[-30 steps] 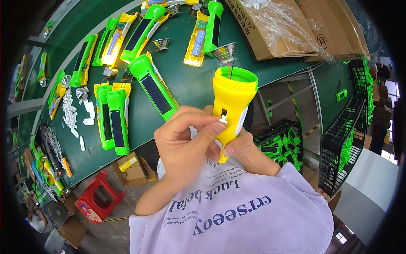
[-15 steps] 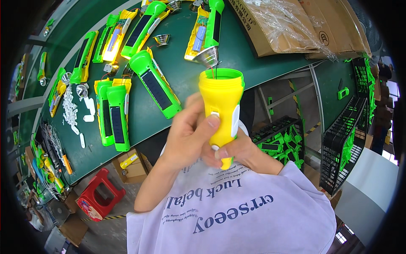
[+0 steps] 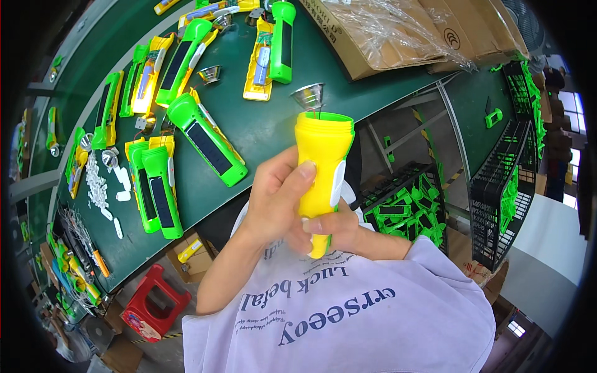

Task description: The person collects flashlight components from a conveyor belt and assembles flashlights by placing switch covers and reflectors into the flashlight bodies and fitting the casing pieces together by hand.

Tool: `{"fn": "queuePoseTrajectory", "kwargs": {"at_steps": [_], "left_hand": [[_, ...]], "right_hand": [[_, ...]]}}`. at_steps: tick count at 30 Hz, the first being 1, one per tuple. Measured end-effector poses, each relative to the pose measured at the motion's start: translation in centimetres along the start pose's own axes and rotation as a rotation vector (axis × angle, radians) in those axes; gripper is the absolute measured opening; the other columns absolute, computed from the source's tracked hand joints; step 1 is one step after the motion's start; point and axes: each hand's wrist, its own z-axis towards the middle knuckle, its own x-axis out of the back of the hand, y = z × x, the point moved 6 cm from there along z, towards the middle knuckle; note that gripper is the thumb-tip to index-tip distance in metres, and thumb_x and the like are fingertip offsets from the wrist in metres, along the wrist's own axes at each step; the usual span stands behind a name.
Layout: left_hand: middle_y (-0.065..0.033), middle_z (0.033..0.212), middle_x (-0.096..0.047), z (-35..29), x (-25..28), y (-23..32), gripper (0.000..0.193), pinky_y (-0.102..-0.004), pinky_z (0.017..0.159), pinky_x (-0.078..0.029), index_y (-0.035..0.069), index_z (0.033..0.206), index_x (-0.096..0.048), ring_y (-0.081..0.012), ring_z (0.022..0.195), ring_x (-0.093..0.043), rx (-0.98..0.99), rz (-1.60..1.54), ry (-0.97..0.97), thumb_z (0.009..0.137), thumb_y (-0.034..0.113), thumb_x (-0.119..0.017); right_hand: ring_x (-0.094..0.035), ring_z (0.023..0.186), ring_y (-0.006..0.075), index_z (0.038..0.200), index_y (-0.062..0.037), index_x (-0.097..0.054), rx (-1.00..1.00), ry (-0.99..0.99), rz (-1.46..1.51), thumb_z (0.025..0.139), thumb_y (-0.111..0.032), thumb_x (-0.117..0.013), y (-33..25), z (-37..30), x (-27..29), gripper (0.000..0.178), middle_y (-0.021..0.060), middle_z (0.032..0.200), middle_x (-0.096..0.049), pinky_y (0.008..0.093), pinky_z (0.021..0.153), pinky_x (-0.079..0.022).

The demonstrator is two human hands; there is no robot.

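Note:
A yellow flashlight housing (image 3: 324, 146) with a green inner rim stands nearly upright between my hands. My left hand (image 3: 278, 191) is closed round its left side, the thumb lying along the front. Lower down, my right hand (image 3: 339, 229) grips the narrow handle, thumb across it. A silver reflector cup (image 3: 309, 96) hangs just outside the open top, joined to it by a thin red wire. The housing's far side is mostly hidden from view. Beyond my left hand, a closed-up-looking green flashlight body (image 3: 208, 144) with a dark solar panel lies on the green table (image 3: 239, 214).
Several opened flashlights (image 3: 149, 71) with batteries lie across the table. Small white parts (image 3: 96, 183) are heaped at the left. A cardboard box (image 3: 354, 53) with clear plastic stands at the far right. Black crates (image 3: 404, 208) hold green parts. A red stool (image 3: 155, 301) stands below the table.
The flashlight has turned slightly in my hands, so its white front switch no longer shows. The reflector sits closer above the opening. The whole view has shifted, with the table contents farther left.

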Motion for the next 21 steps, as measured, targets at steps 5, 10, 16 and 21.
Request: {"fn": "queuePoseTrajectory", "kwargs": {"at_steps": [5,10,16,21], "left_hand": [[-0.0173,0.101,-0.067,1.3,-1.3,-0.3,0.055,-0.0300,0.079,-0.055,-0.005,0.120,-0.054,-0.0206,0.090,-0.067,-0.018,0.100,-0.057,0.093,0.043,-0.057],[-0.0066,0.104,-0.065,1.1,-1.3,-0.3,0.038,-0.0243,0.078,-0.048,-0.002,0.123,-0.054,-0.0093,0.090,-0.060,0.056,0.011,-0.050,0.097,0.025,-0.054],[-0.0075,0.106,-0.065,0.8,-0.7,-0.3,0.040,-0.0247,0.080,-0.048,-0.003,0.124,-0.053,-0.0105,0.091,-0.061,-0.039,0.005,-0.070,0.097,0.026,-0.054],[-0.0081,0.106,-0.065,0.4,-1.1,0.2,0.042,-0.0252,0.080,-0.049,-0.004,0.125,-0.053,-0.0111,0.092,-0.061,-0.073,0.008,-0.057,0.096,0.027,-0.055]], "right_hand": [[-0.055,0.054,0.0212,0.092,0.0013,-0.053,0.101,-0.128,0.125,0.067,-0.013,-0.060,-0.7,-0.4,0.8,0.030,0.0104,0.064,-0.054,0.0294,0.049,-0.043],[-0.055,0.054,0.0213,0.086,0.0018,-0.054,0.052,0.003,0.093,0.067,-0.013,-0.060,-0.7,-0.7,0.4,0.025,0.0112,0.063,-0.054,0.0302,0.049,-0.042],[-0.054,0.054,0.0210,0.082,0.0028,-0.054,0.010,-0.140,0.119,0.068,-0.015,-0.062,-0.9,-0.3,0.0,0.024,0.0114,0.063,-0.054,0.0297,0.049,-0.042],[-0.052,0.046,0.0199,0.102,-0.0008,-0.046,0.011,-0.209,0.138,0.067,-0.008,-0.060,-0.4,-0.1,0.0,0.038,0.0096,0.059,-0.051,0.0314,0.045,-0.044]]}}
